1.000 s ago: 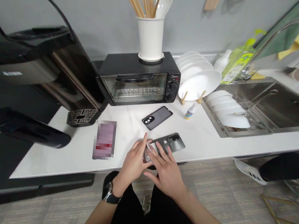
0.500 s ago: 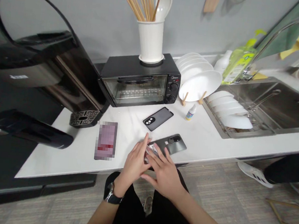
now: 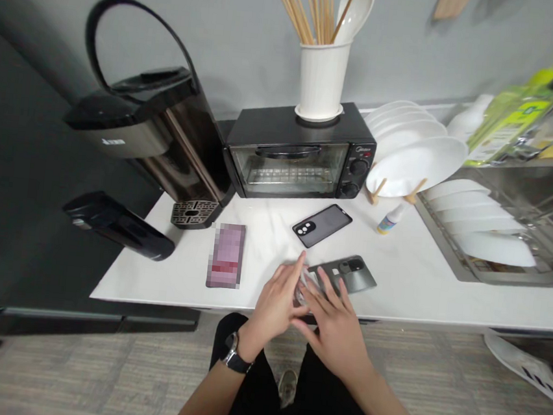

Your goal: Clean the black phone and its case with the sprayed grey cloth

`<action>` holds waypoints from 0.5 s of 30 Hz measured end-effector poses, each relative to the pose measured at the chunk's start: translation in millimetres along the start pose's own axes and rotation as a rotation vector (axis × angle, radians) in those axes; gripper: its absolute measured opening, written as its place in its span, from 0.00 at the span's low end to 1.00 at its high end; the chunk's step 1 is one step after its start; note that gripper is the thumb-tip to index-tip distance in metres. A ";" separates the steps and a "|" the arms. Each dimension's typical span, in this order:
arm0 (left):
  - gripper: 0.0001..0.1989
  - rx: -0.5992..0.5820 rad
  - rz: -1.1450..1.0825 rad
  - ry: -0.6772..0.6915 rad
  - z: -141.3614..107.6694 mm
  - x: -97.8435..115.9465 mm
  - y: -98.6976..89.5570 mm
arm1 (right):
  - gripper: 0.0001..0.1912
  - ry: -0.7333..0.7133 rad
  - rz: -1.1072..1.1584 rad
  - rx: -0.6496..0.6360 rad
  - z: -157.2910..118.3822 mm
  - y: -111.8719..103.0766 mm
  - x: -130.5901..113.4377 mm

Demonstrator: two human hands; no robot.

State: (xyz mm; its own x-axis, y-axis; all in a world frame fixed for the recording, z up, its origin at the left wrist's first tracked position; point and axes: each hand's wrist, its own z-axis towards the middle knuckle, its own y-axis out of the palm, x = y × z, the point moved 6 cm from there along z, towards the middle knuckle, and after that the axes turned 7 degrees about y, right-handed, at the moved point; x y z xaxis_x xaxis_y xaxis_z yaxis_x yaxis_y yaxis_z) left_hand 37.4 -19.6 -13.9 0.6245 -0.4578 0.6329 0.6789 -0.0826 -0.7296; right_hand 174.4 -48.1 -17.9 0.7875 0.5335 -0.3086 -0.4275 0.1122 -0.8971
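A dark grey smartphone (image 3: pixel 358 279) lies back up near the counter's front edge, its camera at the right end. My right hand (image 3: pixel 337 337) rests over its left end with fingers spread. Beneath those fingers is a small whitish, partly see-through piece (image 3: pixel 304 282), too covered to name. My left hand (image 3: pixel 274 305), with a watch (image 3: pixel 233 353) on the wrist, is beside that end, its fingers stretched out and close to the right fingertips. Behind the phone lies a dark phone case (image 3: pixel 326 225) with camera cutouts. A small spray bottle (image 3: pixel 390 220) stands to the right.
A blurred-out pinkish phone-shaped item (image 3: pixel 227 255) lies to the left, near a black bottle (image 3: pixel 122 228) and a drinks machine (image 3: pixel 185 140). At the back are a toaster oven (image 3: pixel 296 151), a chopstick holder (image 3: pixel 322 78) and racked plates (image 3: pixel 418 162). A sink (image 3: pixel 470 272) is right.
The view has turned to the left, so everything appears shifted right. Both hands stay at the phone's left end in nearly the same pose.
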 end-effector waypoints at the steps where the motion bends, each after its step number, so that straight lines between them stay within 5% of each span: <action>1: 0.59 0.000 0.005 -0.008 -0.4 0.0 0.0 | 0.32 -0.008 -0.004 -0.005 -10.4 -1.6 3.5; 5: 0.61 0.017 -0.005 -0.018 1.6 -0.5 -0.5 | 0.31 0.193 -0.075 0.157 -39.3 -22.2 68.4; 8: 0.62 0.018 -0.018 -0.002 3.7 -0.5 -1.3 | 0.32 0.303 -0.113 0.247 -23.8 -28.5 89.9; 12: 0.60 0.007 0.005 0.015 2.7 0.6 -2.3 | 0.32 0.121 -0.005 0.093 7.9 -9.0 30.7; 15: 0.61 -0.019 0.034 0.021 1.0 1.5 -1.2 | 0.30 -0.029 0.073 -0.052 -3.5 0.3 -1.4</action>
State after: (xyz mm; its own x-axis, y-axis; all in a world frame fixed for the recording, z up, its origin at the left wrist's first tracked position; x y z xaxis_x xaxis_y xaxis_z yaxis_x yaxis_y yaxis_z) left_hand 37.9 -19.3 -11.8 0.6386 -0.4792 0.6021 0.6499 -0.0831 -0.7555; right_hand 174.7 -51.7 -18.9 0.7418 0.5625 -0.3652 -0.4590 0.0288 -0.8880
